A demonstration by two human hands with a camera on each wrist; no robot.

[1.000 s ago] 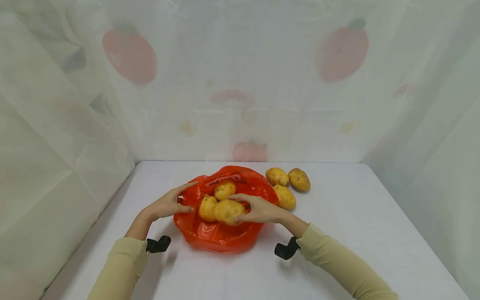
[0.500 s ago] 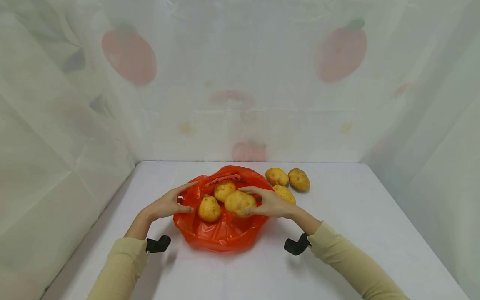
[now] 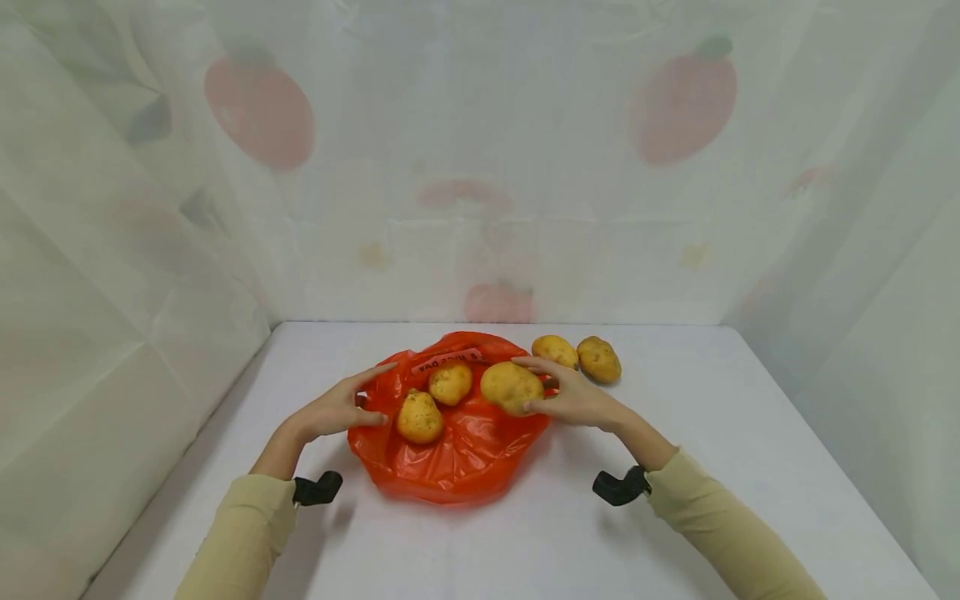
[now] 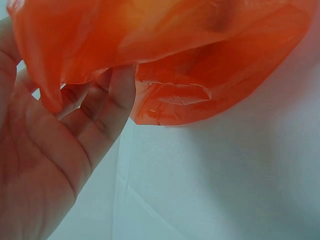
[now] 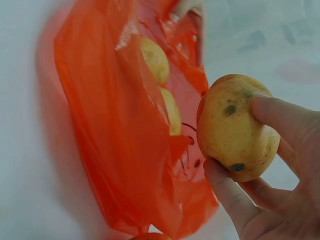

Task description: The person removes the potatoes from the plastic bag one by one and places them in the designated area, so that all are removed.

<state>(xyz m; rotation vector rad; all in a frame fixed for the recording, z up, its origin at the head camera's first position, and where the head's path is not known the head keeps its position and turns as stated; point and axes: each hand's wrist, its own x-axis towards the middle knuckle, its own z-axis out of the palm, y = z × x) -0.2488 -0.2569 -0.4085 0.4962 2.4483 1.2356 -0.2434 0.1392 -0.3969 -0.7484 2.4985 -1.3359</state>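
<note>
A red plastic bag [image 3: 457, 479] lies with its mouth spread wide, and two potatoes [image 3: 451, 382] [image 3: 420, 417] rest inside it. At its left rim my left hand [image 3: 341, 408] grips the film, thumb toward the inside; in the left wrist view its fingers [image 4: 117, 95] reach behind the hanging plastic. My right hand [image 3: 573, 397] holds a potato [image 3: 512, 388] between thumb and fingers, over the bag's right side in the head view. Dark spots mark this potato [image 5: 237, 127] in the right wrist view, where it appears just beside the bag's rim.
Behind the right hand, two more potatoes [image 3: 555, 352] [image 3: 598, 360] sit on the white table [image 3: 690, 433] to the bag's right. Pale printed sheeting [image 3: 585, 233] rises at the back and both sides.
My right hand has carried the potato rightward and slightly away, from the bag's middle to its right side, now covering a potato outside the bag. My left hand has stayed in place.
</note>
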